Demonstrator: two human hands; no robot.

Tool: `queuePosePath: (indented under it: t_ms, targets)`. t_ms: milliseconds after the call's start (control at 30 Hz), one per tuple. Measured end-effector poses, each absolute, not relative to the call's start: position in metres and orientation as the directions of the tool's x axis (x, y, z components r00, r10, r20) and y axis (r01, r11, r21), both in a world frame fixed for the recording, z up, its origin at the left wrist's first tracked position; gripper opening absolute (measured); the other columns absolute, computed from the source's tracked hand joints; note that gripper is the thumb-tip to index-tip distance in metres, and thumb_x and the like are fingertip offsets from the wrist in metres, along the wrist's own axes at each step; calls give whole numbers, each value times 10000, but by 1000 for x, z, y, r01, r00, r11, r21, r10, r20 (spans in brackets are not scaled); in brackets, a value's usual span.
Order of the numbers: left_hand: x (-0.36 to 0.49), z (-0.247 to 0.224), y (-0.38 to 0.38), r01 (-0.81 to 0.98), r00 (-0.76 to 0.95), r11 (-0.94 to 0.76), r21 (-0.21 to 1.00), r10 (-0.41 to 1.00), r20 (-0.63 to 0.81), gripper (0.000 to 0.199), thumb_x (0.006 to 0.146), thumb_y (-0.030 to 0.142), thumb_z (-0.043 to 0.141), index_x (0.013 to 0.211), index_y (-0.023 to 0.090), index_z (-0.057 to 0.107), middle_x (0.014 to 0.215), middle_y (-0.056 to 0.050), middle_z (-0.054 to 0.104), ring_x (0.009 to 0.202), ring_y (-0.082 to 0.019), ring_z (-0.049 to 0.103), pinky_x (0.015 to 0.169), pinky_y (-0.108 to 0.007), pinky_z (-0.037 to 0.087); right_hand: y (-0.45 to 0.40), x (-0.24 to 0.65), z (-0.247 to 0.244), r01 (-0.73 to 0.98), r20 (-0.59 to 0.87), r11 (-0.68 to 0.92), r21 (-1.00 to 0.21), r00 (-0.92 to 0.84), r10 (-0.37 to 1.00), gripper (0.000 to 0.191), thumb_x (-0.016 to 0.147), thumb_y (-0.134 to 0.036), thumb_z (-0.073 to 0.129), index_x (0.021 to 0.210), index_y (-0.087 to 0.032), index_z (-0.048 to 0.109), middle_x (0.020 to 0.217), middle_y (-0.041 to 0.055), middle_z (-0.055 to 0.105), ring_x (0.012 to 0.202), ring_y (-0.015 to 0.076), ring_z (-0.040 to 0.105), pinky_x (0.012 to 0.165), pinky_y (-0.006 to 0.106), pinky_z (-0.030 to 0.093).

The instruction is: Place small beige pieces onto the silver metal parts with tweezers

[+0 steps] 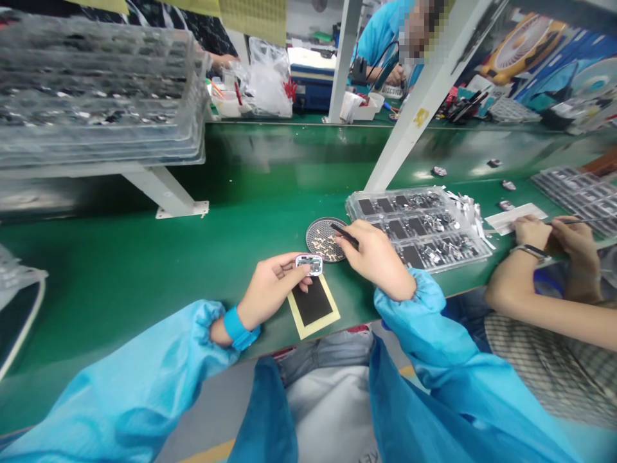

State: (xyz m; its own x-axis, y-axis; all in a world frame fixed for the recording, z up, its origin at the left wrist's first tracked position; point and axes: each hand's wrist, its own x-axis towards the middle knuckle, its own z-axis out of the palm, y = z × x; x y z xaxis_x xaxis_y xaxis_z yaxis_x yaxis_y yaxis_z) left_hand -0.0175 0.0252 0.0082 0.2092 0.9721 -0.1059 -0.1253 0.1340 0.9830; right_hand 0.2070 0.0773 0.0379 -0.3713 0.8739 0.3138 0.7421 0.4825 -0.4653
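My left hand (276, 283) is closed on a small rounded electronic device (310, 263) with a pale rim and its inner parts exposed. Between the fingers and thumb of my right hand (373, 254) is a pair of black tweezers (344, 233), pointing left over a round perforated dish (326, 223). Many tiny pale pieces (322, 245) lie scattered in that dish. Below the device, a black sheet with a yellow border (314, 307) rests on the green bench (231, 251). Whether the tweezer tips grip a piece is too small to tell.
Right of the dish sits a clear compartment tray (414, 226) with dark screens and small parts. Stacked trays (96, 96) stand on a raised shelf at left. A slanted white post (414, 103) rises behind. A co-worker's hands (554, 235) work at right; another person (385, 38) sits opposite.
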Motion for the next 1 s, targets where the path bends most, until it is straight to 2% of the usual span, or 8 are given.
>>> queuePosePath:
  t_ms: [167,367,500,633,733,833,900,1000]
  targets:
    - [-22,8,30,-128,183,121,984,978,-97,436,853,384,784,1133,66,680,779,-79,728,610,-135,653,577,-193,546,54,202,43,504,351,485,-715,-342,872,243,1023,-312,578,857,-178,694,797,15,609,768,151,587,724,286,452]
    - [-29,-3,40,-27,149,24,999,989,-20,437,865,428,770,1152,118,658,886,-80,731,712,-162,679,632,-227,580,23,211,30,315,121,269,-910,-419,900,366,1056,-422,495,922,-168,722,808,21,643,661,113,591,624,250,473]
    - [-37,-10,47,182,112,-77,980,992,57,401,905,454,716,1175,162,668,972,-74,733,787,-183,696,714,-269,592,14,213,4,298,89,221,-929,-401,912,374,1049,-430,506,873,-167,707,809,29,673,688,121,607,648,242,485]
    - [-53,-13,74,523,125,-201,828,979,159,387,919,492,667,1196,224,711,1014,-52,742,833,-211,702,803,-322,565,14,211,-7,334,152,291,-897,-385,910,370,1053,-397,499,842,-170,701,759,16,675,715,127,620,714,243,476]
    - [-64,-7,118,527,81,-120,842,993,91,480,853,522,704,1208,199,716,1005,-52,749,847,-210,699,849,-325,549,17,211,-6,331,207,357,-873,-411,888,353,1046,-361,516,812,-169,697,755,10,688,740,127,634,731,232,463]
    - [-69,8,170,453,-18,28,891,1000,-22,496,851,487,680,1225,162,683,891,-31,745,798,-163,683,725,-235,517,19,213,-5,289,231,383,-878,-445,865,330,1043,-354,529,841,-166,711,787,8,708,735,114,642,718,212,465]
    - [-73,16,199,483,-85,59,874,996,-21,462,889,487,611,1231,181,660,804,-2,727,727,-154,664,621,-203,463,20,214,-6,284,223,378,-881,-454,862,310,1037,-358,541,878,-170,728,813,9,719,753,113,652,731,204,476]
    - [-83,15,226,621,-194,82,780,980,51,440,845,489,689,1199,236,630,628,50,641,669,-179,604,561,-200,415,21,215,-9,280,216,367,-887,-451,866,286,1026,-361,560,912,-173,743,845,11,730,783,114,664,749,199,493]
